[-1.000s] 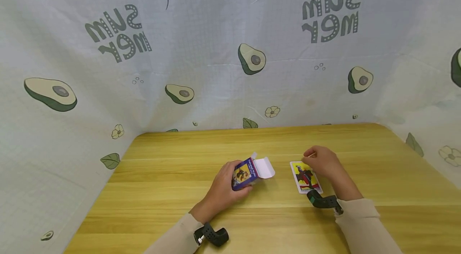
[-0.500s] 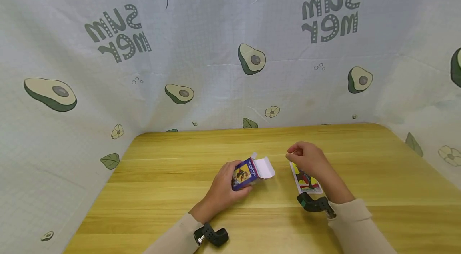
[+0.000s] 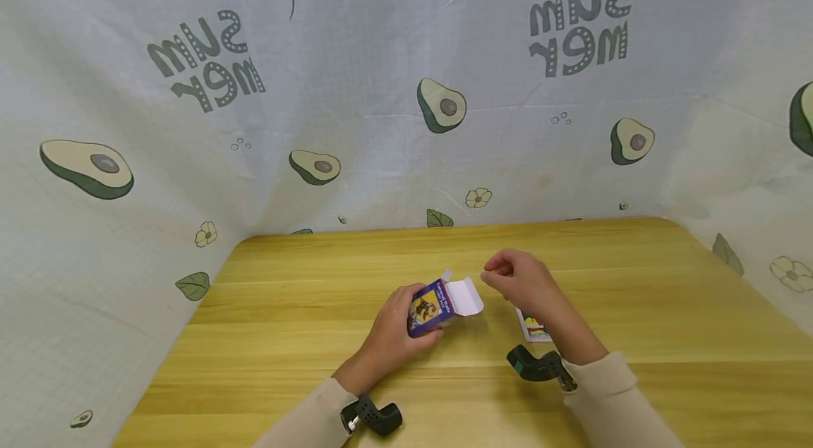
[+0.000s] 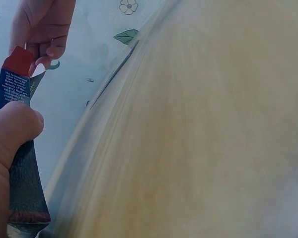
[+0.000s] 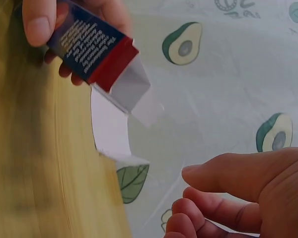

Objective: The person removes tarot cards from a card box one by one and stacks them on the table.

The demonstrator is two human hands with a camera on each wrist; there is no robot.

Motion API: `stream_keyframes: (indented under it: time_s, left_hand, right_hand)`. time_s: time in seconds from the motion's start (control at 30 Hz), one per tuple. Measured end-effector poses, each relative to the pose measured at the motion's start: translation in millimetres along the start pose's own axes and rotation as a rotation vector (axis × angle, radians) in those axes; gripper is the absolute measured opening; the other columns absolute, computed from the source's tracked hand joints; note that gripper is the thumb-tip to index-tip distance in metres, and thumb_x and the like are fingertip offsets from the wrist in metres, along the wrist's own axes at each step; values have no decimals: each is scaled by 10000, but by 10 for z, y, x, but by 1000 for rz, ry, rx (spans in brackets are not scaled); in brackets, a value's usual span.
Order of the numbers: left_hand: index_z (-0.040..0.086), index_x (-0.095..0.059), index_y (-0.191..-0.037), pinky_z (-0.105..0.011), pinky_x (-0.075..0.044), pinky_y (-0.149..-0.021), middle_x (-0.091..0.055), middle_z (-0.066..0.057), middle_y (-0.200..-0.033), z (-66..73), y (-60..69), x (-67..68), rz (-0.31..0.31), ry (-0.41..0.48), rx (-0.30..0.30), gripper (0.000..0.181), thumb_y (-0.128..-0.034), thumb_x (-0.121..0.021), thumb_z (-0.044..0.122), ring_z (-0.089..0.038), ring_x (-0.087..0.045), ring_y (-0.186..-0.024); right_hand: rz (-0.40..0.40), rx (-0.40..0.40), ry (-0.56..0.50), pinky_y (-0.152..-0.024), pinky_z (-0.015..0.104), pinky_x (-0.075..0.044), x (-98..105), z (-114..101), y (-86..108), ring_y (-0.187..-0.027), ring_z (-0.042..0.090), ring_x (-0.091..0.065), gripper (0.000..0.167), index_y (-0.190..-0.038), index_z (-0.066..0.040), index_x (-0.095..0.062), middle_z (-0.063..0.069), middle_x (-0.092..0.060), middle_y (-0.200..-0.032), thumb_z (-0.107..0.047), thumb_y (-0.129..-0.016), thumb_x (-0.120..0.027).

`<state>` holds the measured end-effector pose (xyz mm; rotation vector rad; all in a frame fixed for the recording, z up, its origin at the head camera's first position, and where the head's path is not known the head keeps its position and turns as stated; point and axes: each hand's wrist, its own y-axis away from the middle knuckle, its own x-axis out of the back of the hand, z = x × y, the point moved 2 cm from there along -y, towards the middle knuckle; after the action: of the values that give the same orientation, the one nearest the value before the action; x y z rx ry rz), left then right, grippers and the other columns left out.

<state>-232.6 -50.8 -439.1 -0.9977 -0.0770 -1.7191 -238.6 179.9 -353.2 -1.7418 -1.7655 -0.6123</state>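
My left hand [image 3: 394,324] grips a purple tarot card box [image 3: 427,310], thumb on one side and fingers on the other. The box's white flap [image 3: 465,297] is lifted and points towards my right hand [image 3: 522,286]. In the right wrist view, the dark blue side of the box [image 5: 84,42] ends in a red edge and white flaps; its inside cannot be made out. That right hand hovers just right of the flap, apart from it, fingers loosely bent and nothing between them. A tarot card [image 3: 535,328] lies face up on the table, partly hidden beneath my right hand and wrist.
The wood-grain table [image 3: 286,321] reaches back to a pale hanging cloth [image 3: 381,81] printed with avocados, which also encloses both sides. Black wrist cameras [image 3: 380,417] stick out from both wrists.
My right hand has moved left from above the card to beside the box's flap, and its wrist covers more of the card. The left hand and box have stayed nearly still.
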Motion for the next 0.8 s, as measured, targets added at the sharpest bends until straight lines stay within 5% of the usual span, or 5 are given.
stream_keyframes:
  time_s: [0.8]
  left_hand:
    - [96,-423,-1378,-310,-471,-875,-541,-64,-1242,-4,2,-1,3,12,-18,725,-797,-780,343,-127,-504,-1023]
  right_hand:
    - [-97,64,-18,-590,299,-445,-351,-153,2,-702,171,-519,200,-864,-53,-605,36,-586,-777,-186,-818,-747]
